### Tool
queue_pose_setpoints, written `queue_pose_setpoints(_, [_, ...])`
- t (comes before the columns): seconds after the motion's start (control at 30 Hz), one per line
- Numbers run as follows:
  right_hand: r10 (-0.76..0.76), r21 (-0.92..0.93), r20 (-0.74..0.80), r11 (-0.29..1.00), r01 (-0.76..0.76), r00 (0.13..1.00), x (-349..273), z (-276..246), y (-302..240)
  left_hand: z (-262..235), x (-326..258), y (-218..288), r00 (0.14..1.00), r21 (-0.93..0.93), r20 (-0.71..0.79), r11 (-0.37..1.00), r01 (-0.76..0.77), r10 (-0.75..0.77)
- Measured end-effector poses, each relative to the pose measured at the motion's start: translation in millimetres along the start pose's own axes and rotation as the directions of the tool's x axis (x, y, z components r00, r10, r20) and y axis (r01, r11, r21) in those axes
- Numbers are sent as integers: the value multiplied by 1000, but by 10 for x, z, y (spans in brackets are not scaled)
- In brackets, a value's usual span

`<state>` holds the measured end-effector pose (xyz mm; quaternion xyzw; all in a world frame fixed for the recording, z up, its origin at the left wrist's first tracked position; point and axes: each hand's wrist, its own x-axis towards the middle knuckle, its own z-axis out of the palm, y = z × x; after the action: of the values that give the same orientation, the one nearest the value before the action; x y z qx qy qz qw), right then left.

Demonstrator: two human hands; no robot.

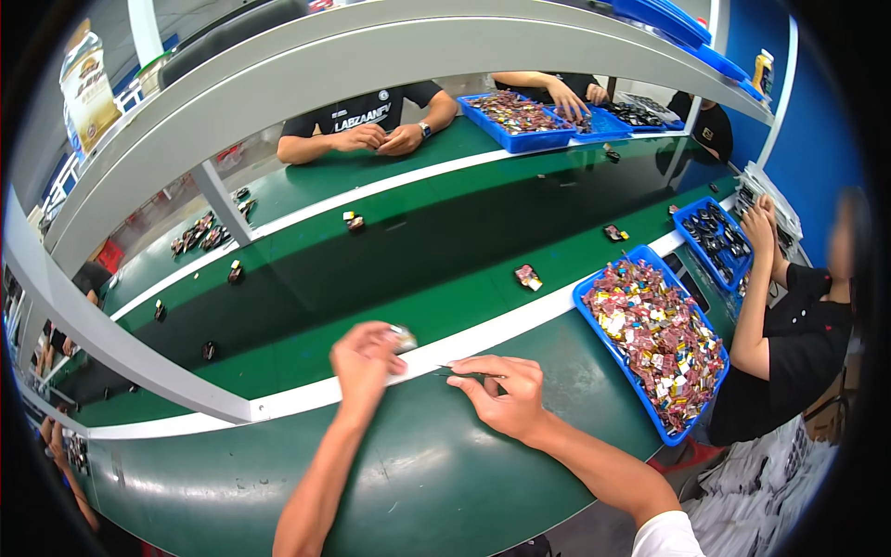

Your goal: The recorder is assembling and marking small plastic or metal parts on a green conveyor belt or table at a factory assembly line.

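My left hand (364, 360) is over the white rail at the belt's near edge, closed on a small pale part (402, 339) that is blurred by motion. Just to its right, above the green bench, my right hand (506, 395) pinches a pair of thin tweezers (444, 369). The tweezer tips point left toward my left hand, apart from the part. Beyond both hands runs a green conveyor belt (483, 299) carrying several small dark assemblies. One of them, a small part with a pinkish top (527, 277), lies ahead and to the right of my right hand.
A blue tray (670, 438) heaped with small wrapped-looking parts stands right of my right arm. Another blue tray (713, 237) holds black pieces, beside a co-worker's arms (756, 278). Across the belt, other people's hands (376, 139) work near more trays (515, 141). A grey shelf frame (371, 60) arches overhead.
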<state>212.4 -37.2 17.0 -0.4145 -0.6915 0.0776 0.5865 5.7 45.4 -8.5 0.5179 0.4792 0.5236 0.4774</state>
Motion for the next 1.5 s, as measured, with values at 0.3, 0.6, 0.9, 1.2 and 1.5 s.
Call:
queue_pose_setpoints(0.3, [-47,70,-4,996,48,999,-46,86,78,-908,751,214,792,964,-219,251,86,569])
queue_pose_setpoints(0.6, [-62,25,58,998,61,996,-71,50,50,1169,1077,336,901,410,433,884,-225,29])
queue_pose_setpoints(0.9, [0,31,79,1000,-2,997,-86,72,70,1793,1304,-27,873,549,486,794,-259,-51])
queue_pose_setpoints(1.2, [25,51,76,998,-29,997,-112,90,68,883,692,326,890,81,395,974,212,-227])
queue_pose_setpoints(1.5, [563,507,253,616,-603,787,-8,-7,-70,249,-277,271,959,-43,151,968,248,-239])
